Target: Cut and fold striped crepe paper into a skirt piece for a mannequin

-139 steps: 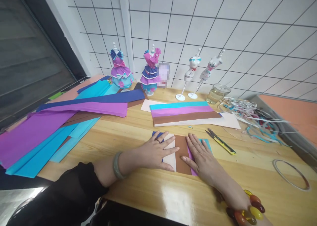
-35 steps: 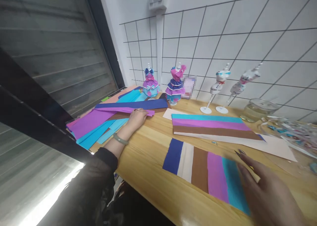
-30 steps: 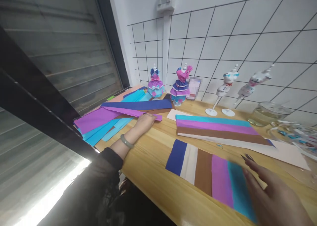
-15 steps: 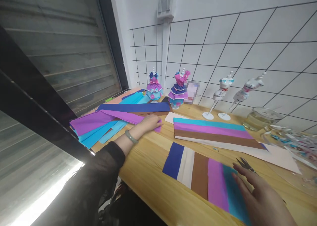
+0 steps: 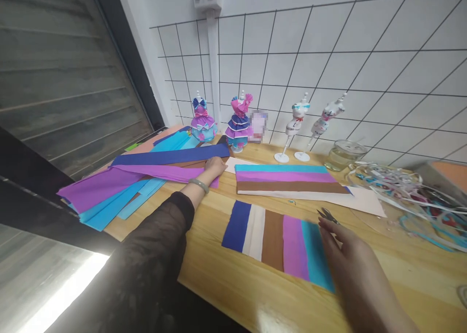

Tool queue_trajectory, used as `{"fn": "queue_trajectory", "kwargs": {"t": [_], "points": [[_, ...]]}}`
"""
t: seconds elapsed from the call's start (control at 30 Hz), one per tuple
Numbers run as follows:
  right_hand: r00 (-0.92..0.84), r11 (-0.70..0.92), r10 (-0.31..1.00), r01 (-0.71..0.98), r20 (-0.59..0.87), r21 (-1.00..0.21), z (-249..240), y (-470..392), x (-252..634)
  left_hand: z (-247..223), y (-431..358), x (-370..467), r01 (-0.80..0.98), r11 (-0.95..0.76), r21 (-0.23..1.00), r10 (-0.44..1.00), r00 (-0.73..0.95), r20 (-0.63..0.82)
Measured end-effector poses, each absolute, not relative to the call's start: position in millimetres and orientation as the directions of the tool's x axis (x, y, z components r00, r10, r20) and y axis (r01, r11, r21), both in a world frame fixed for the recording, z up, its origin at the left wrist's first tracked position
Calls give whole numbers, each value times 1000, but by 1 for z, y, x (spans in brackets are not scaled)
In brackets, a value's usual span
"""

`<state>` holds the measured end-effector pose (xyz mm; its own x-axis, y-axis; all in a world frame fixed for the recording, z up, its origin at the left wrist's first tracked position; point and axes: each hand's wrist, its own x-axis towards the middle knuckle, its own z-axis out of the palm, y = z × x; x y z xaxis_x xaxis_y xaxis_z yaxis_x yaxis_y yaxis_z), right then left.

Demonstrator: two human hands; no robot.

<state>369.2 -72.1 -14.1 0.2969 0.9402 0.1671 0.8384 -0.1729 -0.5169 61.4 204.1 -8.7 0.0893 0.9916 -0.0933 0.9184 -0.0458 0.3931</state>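
My left hand (image 5: 216, 167), with a bangle on the wrist, rests closed at the right end of a long purple strip (image 5: 160, 173); what its fingers hold is hidden. Beneath and behind lie a dark blue strip (image 5: 171, 154) and light blue strips (image 5: 98, 215). My right hand (image 5: 341, 240) is at the teal end of a short striped stack (image 5: 273, 240), fingers extended and slightly apart, just in front of the scissors (image 5: 328, 214). Behind that stack is a longer one of teal, purple, brown and white strips (image 5: 284, 179).
Two dressed mini mannequins (image 5: 203, 121) (image 5: 239, 123) and two barer ones (image 5: 297, 121) (image 5: 328, 116) stand along the wall grid. A glass bowl (image 5: 345, 155), tangled ribbons (image 5: 394, 177) and a box (image 5: 445, 177) are at the right.
The view has turned to the right, so things appear further left. My left hand has moved slightly toward the dark blue strip's right end. My right hand stays by the teal end.
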Motion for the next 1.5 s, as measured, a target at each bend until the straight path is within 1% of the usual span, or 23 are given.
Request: {"fn": "queue_trajectory", "kwargs": {"t": [0.07, 0.17, 0.33, 0.43, 0.5, 0.6, 0.67, 0.73, 0.8, 0.87, 0.93, 1.0, 1.07, 1.2, 1.37, 1.5], "points": [[275, -147, 944, 846, 184, -512, -16, -72, 370, -7, 206, 61, 895, -25, 446, 988, 92, -128], [241, -99, 945, 856, 223, -507, -18, -71, 372, -3, 207, 57, 846, -13, 532, 985, 103, -140], [224, -88, 952, 854, 210, -514, -18, -71, 370, 0, 205, 55, 740, -20, 673, 985, 128, -112], [198, -63, 956, 859, 215, -509, -16, -70, 368, 1, 202, 55, 709, -36, 705, 989, 129, -78], [161, -31, 962, 865, 220, -500, -14, -69, 367, 3, 199, 54, 724, -66, 687, 992, 120, -31], [123, -7, 968, 886, 219, -464, -12, -68, 364, 11, 190, 56, 770, -161, 617, 987, 124, 103], [97, 2, 973, 905, 211, -425, -11, -68, 363, 17, 180, 65, 780, -275, 562, 960, 191, 204], [75, 13, 976, 917, 205, -399, -10, -68, 363, 21, 163, 83, 751, -423, 506, 906, 337, 257], [64, 22, 977, 919, 206, -393, -10, -67, 364, 22, 143, 106, 671, -582, 459, 810, 531, 251], [67, 22, 975, 920, 212, -391, -11, -66, 364, 19, 125, 129, 568, -702, 429, 689, 694, 208], [65, 24, 974, 922, 216, -386, -11, -66, 365, 15, 112, 146, 486, -782, 391, 578, 799, 163], [60, 29, 974, 923, 218, -383, -11, -66, 364, 10, 108, 156, 443, -835, 327, 503, 855, 125], [58, 32, 974, 924, 220, -381, -10, -67, 363, 9, 111, 159, 439, -848, 296, 486, 868, 104], [61, 25, 975, 926, 215, -376, -8, -68, 360, 14, 122, 156, 495, -809, 318, 553, 824, 125], [58, 18, 980, 928, 192, -373, -7, -68, 360, 23, 136, 155, 565, -712, 417, 675, 715, 183], [58, 10, 984, 927, 170, -375, -7, -68, 363, 26, 148, 155, 570, -651, 502, 723, 666, 181]]}}
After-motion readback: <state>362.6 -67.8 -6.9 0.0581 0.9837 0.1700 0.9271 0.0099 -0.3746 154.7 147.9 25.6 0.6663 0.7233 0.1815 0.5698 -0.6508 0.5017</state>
